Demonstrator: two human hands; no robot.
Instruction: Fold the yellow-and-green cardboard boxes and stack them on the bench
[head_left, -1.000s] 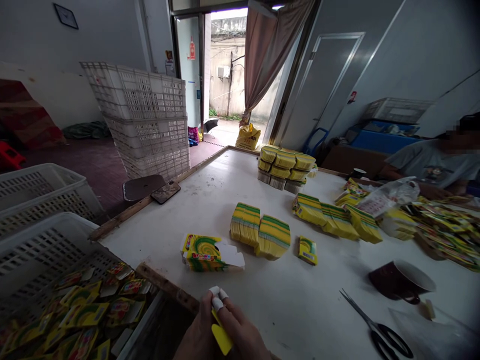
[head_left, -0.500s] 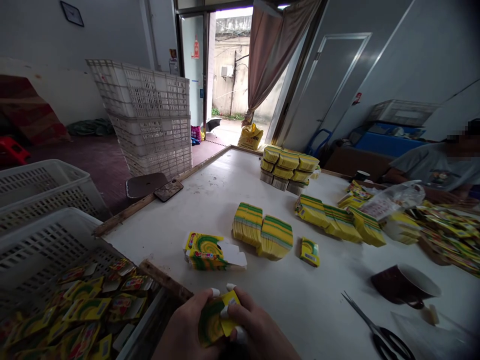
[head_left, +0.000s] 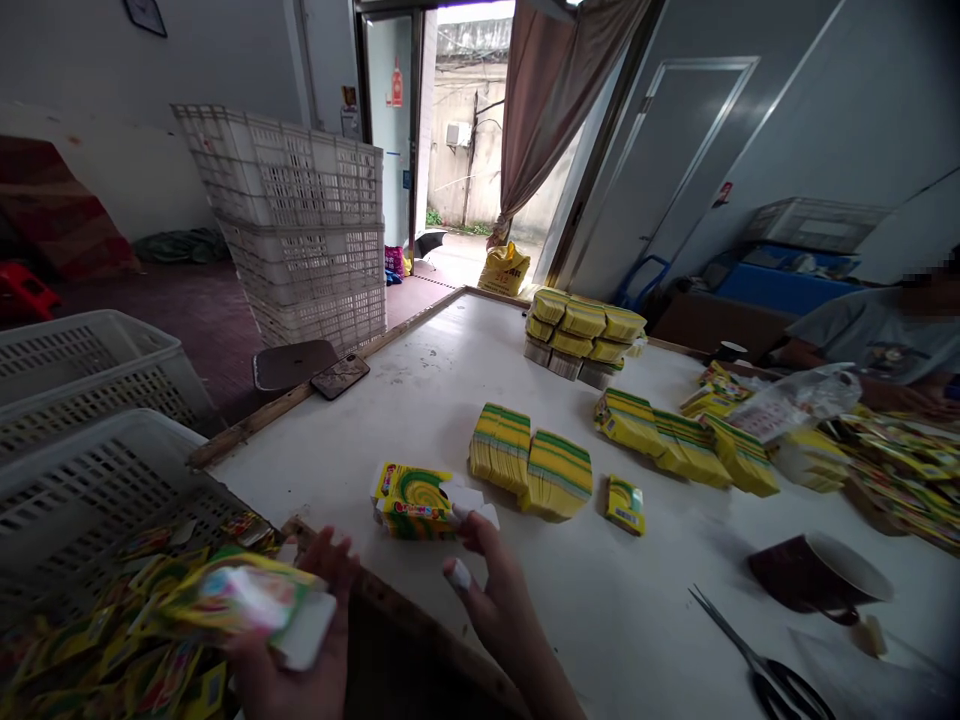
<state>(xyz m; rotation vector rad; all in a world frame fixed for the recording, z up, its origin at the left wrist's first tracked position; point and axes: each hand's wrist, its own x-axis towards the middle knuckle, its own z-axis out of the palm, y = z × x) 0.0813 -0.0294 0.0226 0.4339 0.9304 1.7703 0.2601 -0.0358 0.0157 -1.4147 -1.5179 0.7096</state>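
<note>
My left hand (head_left: 300,692) holds a small flat yellow carton (head_left: 244,600) with a white flap standing out, blurred by motion, over the left crate. Below it, the white plastic crate (head_left: 120,455) contains many similar yellow cartons. Over the white table (head_left: 337,455), my right hand (head_left: 491,590) is open, with white wraps on its fingertips. Its fingers overlap the near right end of a larger yellow and green box (head_left: 416,492) with white flaps; whether they touch it I cannot tell. Two stacks of yellow-green cards or flat packs (head_left: 529,460) stand just behind.
A single small yellow box (head_left: 625,505) lies right of the stacks. Farther right are a dark mug (head_left: 795,575), black scissors (head_left: 757,655) and rows of yellow packs (head_left: 682,445). A phone (head_left: 341,376) rests on the left edge. Another person (head_left: 892,335) sits across at right.
My hands have parted. The left has swung over to the crate with a carton; the right has opened and moved up toward the larger box. The camera view has shifted slightly.
</note>
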